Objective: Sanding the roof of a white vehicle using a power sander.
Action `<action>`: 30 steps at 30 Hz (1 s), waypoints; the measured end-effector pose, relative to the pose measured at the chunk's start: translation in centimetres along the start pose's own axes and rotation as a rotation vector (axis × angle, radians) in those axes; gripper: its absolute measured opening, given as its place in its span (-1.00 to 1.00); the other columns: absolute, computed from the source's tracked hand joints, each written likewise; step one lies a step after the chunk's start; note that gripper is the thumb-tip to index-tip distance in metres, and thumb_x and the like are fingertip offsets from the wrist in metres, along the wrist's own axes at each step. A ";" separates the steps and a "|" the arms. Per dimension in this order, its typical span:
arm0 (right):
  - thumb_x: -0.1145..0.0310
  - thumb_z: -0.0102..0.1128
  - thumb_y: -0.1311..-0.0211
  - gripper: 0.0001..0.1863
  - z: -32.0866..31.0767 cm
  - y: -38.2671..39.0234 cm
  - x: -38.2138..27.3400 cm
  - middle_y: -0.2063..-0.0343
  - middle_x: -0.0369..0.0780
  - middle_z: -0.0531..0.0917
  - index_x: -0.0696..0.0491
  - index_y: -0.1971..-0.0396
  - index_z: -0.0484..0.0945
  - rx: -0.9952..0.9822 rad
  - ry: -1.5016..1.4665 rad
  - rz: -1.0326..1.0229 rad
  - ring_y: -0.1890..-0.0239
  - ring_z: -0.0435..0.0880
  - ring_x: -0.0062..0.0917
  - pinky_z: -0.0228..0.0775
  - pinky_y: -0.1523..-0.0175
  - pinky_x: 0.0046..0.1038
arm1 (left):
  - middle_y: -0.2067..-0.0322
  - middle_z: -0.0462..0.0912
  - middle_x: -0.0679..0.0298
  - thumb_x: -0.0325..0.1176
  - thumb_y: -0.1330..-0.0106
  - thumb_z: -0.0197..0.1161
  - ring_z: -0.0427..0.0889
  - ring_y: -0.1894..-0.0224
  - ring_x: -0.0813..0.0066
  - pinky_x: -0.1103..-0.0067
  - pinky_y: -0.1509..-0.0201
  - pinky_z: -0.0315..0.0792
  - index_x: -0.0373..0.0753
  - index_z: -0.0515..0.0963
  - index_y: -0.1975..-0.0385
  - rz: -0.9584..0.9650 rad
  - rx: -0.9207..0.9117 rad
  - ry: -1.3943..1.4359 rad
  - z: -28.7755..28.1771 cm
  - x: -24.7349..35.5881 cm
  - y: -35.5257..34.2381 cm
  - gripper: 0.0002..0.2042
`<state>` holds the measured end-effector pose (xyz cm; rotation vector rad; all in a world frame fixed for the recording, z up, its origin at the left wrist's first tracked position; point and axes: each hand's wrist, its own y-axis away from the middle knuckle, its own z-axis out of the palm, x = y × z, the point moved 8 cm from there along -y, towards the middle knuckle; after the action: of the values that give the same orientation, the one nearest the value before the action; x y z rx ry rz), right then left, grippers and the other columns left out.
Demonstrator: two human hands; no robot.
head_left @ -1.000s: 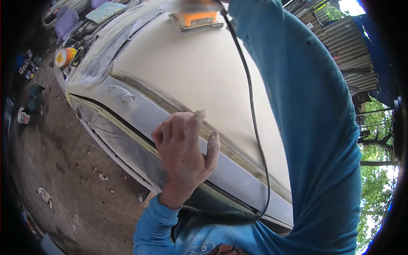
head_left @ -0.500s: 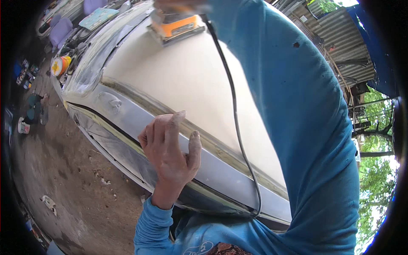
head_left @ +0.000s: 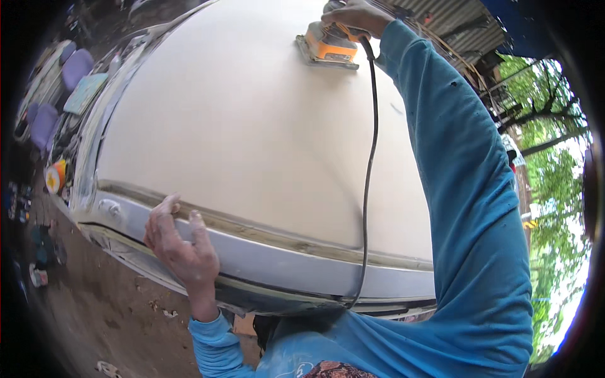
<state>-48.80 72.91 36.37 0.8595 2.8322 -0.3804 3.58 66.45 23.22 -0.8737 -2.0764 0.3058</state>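
An orange and black power sander (head_left: pixel 329 48) sits on the broad off-white car roof (head_left: pixel 214 126), toward its far side. My right hand (head_left: pixel 360 15) is wrapped round the top of it, the arm stretched far out. From the sander a black cord (head_left: pixel 374 120) runs back across the roof and over its near edge by my body. My left hand (head_left: pixel 184 253), dusty, rests at the near side of the roof on the grey side rail (head_left: pixel 252 254). Its thumb and fingers are apart, with nothing held, and the fingertips reach a brownish groove (head_left: pixel 283 239) along the roof.
Purple seats (head_left: pixel 77 69) and an orange and white bucket (head_left: pixel 55 176) stand at the left. Plastic sheeting (head_left: pixel 94 135) covers the car's end there. Bare dirt floor (head_left: pixel 120 302) lies at lower left, with scraps on it. Corrugated metal (head_left: pixel 450 25) and trees are at the right.
My right hand has carried the sander to the right across the roof. The view has shifted, so more roof shows. My left hand stays by the side rail.
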 end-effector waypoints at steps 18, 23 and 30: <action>0.23 0.54 0.10 -0.25 -12.0 29.1 28.7 0.00 -0.11 0.68 0.10 -0.20 0.58 0.252 -0.191 0.644 -0.04 0.67 -0.35 0.49 -0.19 -0.42 | -0.02 0.57 0.10 -0.50 -0.48 0.05 0.54 -0.09 0.28 0.40 -0.28 0.39 -0.39 0.52 -0.13 -0.069 -0.025 0.174 1.3 -4.5 0.1 -0.71; 0.23 0.53 0.11 -0.29 -13.6 37.3 33.3 0.01 -0.11 0.70 0.08 -0.16 0.60 0.306 -0.187 0.718 -0.01 0.69 -0.34 0.52 -0.15 -0.39 | -0.07 0.59 0.07 -0.45 -0.51 0.05 0.54 -0.16 0.24 0.37 -0.36 0.34 -0.43 0.51 -0.14 -0.057 -0.010 0.193 1.4 -6.3 -0.5 -0.70; 0.19 0.54 0.10 -0.29 -16.7 49.8 41.5 0.00 -0.11 0.70 0.06 -0.15 0.62 0.371 -0.092 0.792 0.01 0.70 -0.33 0.54 -0.14 -0.36 | -0.14 0.55 0.04 -0.44 -0.52 0.00 0.50 -0.22 0.23 0.36 -0.40 0.31 -0.47 0.47 -0.19 -0.022 -0.060 0.141 1.4 -7.4 -1.2 -0.66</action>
<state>-56.14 139.38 33.38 1.8535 2.1148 -0.7860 4.88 60.68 18.42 -0.8817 -1.9718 0.1658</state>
